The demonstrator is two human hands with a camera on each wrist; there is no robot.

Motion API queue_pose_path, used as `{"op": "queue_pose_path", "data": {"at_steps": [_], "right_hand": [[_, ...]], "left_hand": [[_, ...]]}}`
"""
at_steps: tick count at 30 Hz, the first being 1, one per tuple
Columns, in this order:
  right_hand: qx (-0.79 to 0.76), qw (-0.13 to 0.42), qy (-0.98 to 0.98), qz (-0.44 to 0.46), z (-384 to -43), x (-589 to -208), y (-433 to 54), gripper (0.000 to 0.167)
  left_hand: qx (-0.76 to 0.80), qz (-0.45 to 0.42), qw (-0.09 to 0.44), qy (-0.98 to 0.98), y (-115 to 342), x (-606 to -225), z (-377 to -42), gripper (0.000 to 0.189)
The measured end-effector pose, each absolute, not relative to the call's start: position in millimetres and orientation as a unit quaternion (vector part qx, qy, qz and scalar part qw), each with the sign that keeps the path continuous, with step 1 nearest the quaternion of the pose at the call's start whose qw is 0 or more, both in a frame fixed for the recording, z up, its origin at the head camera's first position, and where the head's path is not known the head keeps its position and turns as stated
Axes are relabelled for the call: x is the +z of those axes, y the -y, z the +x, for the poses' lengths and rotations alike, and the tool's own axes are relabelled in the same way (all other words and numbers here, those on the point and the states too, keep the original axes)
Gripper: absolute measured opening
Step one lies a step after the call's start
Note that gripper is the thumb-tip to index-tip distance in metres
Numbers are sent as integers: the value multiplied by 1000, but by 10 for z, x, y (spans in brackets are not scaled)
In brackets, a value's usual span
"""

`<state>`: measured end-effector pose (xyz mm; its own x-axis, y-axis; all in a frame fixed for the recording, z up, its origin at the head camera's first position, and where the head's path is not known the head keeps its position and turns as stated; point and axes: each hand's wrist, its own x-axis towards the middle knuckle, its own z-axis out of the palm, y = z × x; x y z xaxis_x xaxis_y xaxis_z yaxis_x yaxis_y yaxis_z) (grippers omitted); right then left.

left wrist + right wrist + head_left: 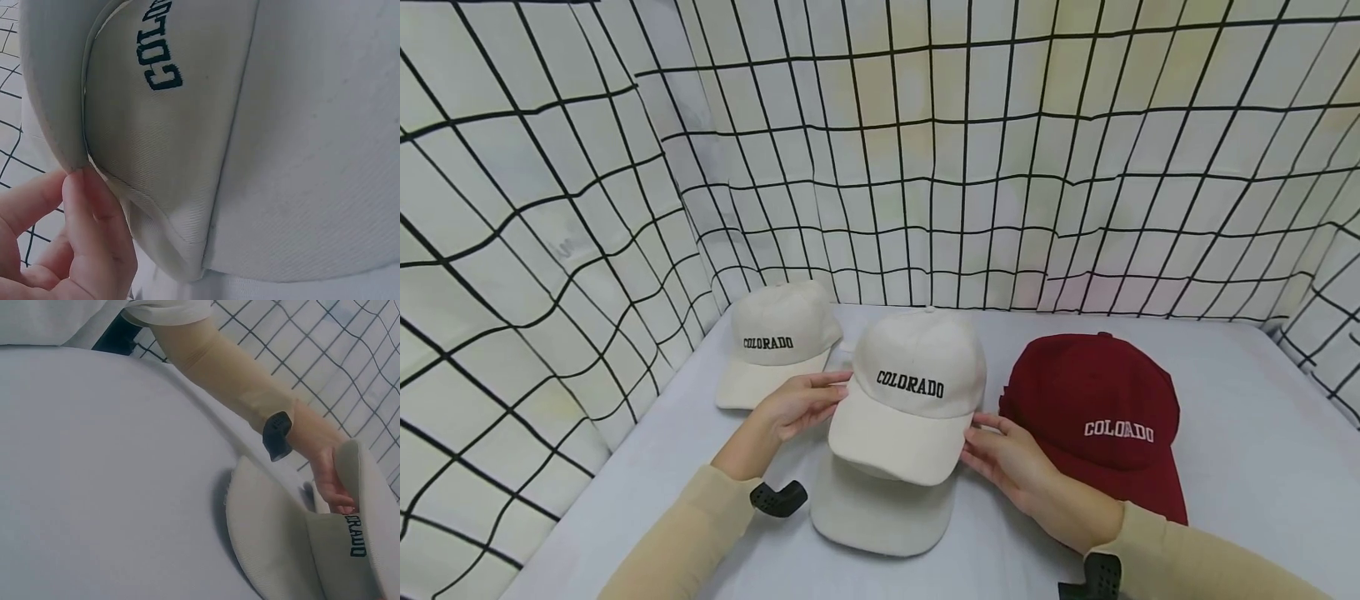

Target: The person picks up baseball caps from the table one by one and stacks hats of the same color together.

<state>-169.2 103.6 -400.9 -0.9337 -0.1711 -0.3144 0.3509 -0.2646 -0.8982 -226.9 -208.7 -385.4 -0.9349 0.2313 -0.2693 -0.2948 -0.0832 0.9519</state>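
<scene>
Both hands hold a white baseball cap (917, 358) lettered "COLORADO" by the sides of its brim, at the middle of the table. My left hand (805, 406) pinches the brim's left edge; the left wrist view shows thumb and fingertips (75, 181) together on it. On the opposite side, my right hand (1011, 462) grips the brim's right edge with curled fingers. Directly under the held cap lies a second white cap (883, 517), its brim pointing toward me and its crown mostly hidden from the head view. Its lettering shows in the left wrist view.
Another white "COLORADO" cap (782, 321) sits at the back left, behind my left hand. A dark red cap (1093, 392) with white lettering lies right beside my right hand. A white wall with black grid lines (925, 158) encloses the white-covered table (1247, 433).
</scene>
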Motion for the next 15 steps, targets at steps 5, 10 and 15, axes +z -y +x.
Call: {"op": "queue_pose_path", "data": {"at_steps": [5, 10, 15], "right_hand": [[-789, 161, -588, 79, -1625, -4005, -1032, 45], [-789, 158, -588, 74, -1579, -4011, -1020, 43], [-788, 159, -590, 69, -1561, -4045, -1013, 42]], "left_hand": [[730, -5, 186, -657, 2106, -3858, -2237, 51], [714, 22, 192, -673, 2143, -3871, -2216, 50], [690, 29, 198, -696, 2180, -3893, -2200, 49]]}}
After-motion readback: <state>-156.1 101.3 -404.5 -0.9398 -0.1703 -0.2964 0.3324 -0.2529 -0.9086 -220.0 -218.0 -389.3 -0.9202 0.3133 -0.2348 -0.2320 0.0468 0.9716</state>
